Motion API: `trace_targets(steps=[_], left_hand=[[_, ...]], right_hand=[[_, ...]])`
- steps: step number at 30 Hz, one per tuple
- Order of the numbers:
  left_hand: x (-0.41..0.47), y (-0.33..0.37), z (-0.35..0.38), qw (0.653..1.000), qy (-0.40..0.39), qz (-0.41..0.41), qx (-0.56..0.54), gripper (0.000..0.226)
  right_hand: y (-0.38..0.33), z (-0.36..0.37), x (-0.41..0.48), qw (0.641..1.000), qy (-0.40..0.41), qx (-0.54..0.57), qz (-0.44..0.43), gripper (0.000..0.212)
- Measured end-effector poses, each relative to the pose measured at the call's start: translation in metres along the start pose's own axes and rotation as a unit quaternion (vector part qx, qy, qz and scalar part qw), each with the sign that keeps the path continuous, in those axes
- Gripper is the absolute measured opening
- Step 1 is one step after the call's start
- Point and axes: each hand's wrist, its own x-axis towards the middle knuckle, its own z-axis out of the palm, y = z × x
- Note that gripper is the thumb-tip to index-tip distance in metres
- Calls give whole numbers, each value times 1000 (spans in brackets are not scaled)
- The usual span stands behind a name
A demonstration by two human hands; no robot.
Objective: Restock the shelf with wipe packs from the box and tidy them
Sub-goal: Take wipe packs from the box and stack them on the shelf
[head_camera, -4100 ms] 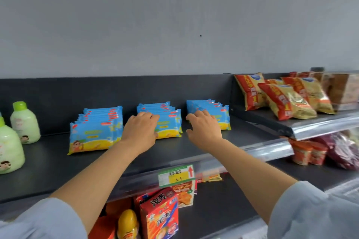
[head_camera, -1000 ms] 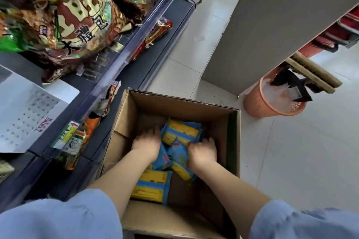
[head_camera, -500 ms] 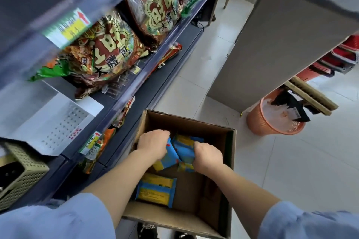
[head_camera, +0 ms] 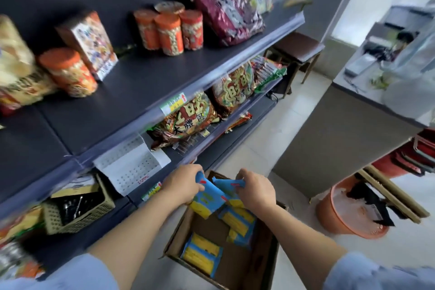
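- The shelves (head_camera: pixel 113 106) fill more of the view than a moment ago, so the person seems to be rising to restock.
- The box (head_camera: pixel 244 263) sits on the floor by the bottom shelf's front edge, with spare packs (head_camera: pixel 202 254) left inside.
- The left hand (head_camera: pixel 182 183) and right hand (head_camera: pixel 255 192) are now up over the box's far edge, each gripping wipe packs (head_camera: pixel 207 200).
- These packs are flat, soft, blue and yellow, and hang from the fingers.

wipe packs (head_camera: pixel 207 198): glossy blue-yellow plastic film | box (head_camera: pixel 181 231): matt brown cardboard | shelf (head_camera: pixel 122 101): matt dark surface, shiny clear plastic strip along front edge | bin (head_camera: pixel 341 223): smooth orange plastic | floor (head_camera: pixel 294 129): glossy pale tile
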Motion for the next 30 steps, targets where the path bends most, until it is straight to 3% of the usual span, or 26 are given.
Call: trace_targets(steps=[12, 30], left_hand=[[-129, -35, -111, 968, 187, -94, -137, 24], [-331, -137, -228, 870, 392, -134, -267, 25]], right_hand=[[-114, -76, -39, 983, 59, 74, -155, 31], [-314, -125, -161, 932, 93, 149, -318, 23]])
